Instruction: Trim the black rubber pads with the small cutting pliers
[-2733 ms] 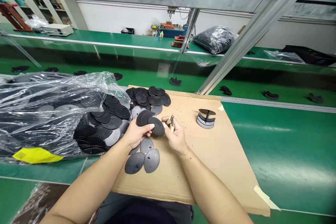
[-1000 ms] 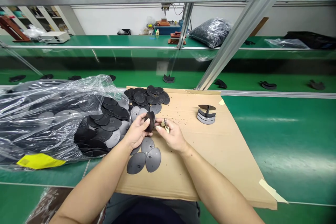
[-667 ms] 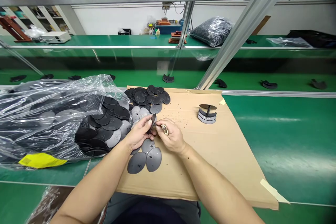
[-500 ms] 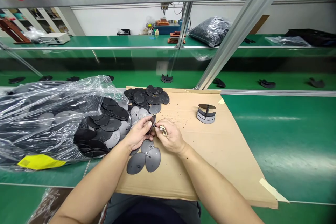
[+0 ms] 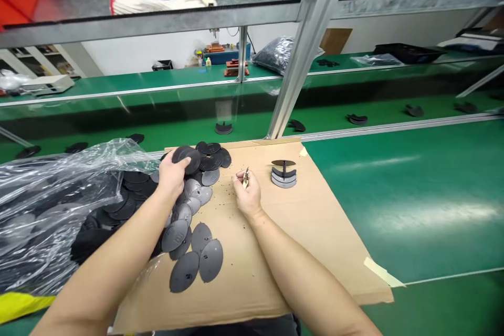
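Note:
My left hand reaches over the heap of black oval plastic discs at the back of the cardboard sheet and grips one black disc by its edge. Beside it, my right hand is curled round a small metal cutter, whose tip sticks up above the fingers. Several grey-black discs lie loose on the cardboard near my left forearm. A short stack of discs on a peg stands to the right of my right hand.
A clear plastic bag full of black discs spills onto the cardboard from the left. A slanted aluminium post rises behind the cardboard. Beyond it, single black parts ride on a green conveyor. White gloves lie on the top shelf.
Both hands held one disc together with the cutter at its edge. They have parted: my left hand moved back-left to the heap, my right keeps the cutter. The view swung right.

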`<state>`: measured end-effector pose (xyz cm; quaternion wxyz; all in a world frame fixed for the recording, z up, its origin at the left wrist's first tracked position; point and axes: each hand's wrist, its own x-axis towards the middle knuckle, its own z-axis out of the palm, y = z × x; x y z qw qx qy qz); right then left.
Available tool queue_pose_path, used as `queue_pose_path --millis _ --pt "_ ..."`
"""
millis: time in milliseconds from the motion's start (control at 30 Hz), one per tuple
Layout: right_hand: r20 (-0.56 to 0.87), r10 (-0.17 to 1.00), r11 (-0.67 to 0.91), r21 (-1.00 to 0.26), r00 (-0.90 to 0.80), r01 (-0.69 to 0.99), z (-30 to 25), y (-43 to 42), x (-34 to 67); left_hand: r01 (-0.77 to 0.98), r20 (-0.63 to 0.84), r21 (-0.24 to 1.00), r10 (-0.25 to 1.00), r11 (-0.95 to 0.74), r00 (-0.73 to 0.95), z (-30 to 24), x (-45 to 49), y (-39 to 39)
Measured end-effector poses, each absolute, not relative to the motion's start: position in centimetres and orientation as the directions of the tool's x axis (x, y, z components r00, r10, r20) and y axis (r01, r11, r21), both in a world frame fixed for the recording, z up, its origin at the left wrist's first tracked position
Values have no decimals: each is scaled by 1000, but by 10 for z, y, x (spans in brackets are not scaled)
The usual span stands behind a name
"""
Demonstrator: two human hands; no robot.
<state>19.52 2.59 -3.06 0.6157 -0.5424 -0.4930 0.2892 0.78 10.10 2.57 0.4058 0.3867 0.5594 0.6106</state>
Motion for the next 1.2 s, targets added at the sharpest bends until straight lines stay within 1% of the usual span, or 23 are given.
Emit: queue_pose_path --millis 33,67,100,133,167,200,267,333,367,500,600,700,800,867,1000,1133,1167,1200 --pt "284 893 237 -956 350 171 -32 28 195 128 113 989 912 -68 -393 27 6 119" --pt "275 897 227 -959 346 172 -32 29 194 348 220 935 891 -75 -398 29 3 136" --pt "266 902 216 -960 339 179 -32 30 193 549 320 833 869 -68 -378 32 1 152" --pt "256 909 204 -961 329 186 -32 30 192 681 391 730 854 -61 -343 36 -2 167" --pt "247 915 193 -963 320 190 -31 30 191 771 430 635 852 -49 -300 39 -4 180" --pt "240 919 187 -964 311 190 -31 30 190 826 438 563 860 -36 -261 42 -5 191" --pt "241 920 190 -964 308 188 -31 30 188 874 398 485 893 -13 -208 44 -1 210" --pt "253 914 199 -960 316 195 -30 30 187 914 321 406 935 6 -149 41 12 226" --pt "259 911 200 -958 321 205 -30 30 186 923 277 385 953 5 -121 38 22 234" --pt "255 913 181 -953 318 244 -29 27 185 921 114 389 992 -1 -47 22 66 261" --pt "255 915 165 -944 312 286 -28 27 184 904 31 425 997 49 -69 10 95 279" --pt "250 922 133 -922 296 362 -29 28 184 857 15 508 995 80 -102 2 114 288" --pt "253 927 119 -899 277 421 -29 28 184 805 27 570 975 166 -221 -2 124 290" --pt "251 932 119 -892 260 437 -29 29 184 770 79 616 960 166 -270 -3 127 288" --pt "278 928 150 -890 249 431 -29 30 187 657 195 752 933 55 -302 2 128 281" --pt "299 913 180 -905 276 386 -30 30 189 554 236 832 920 -25 -313 14 121 258" --pt "295 915 182 -911 275 370 -31 30 190 484 251 871 922 -82 -296 19 117 249" --pt "293 917 189 -917 269 352 -32 30 190 416 256 903 914 -110 -314 23 111 238"
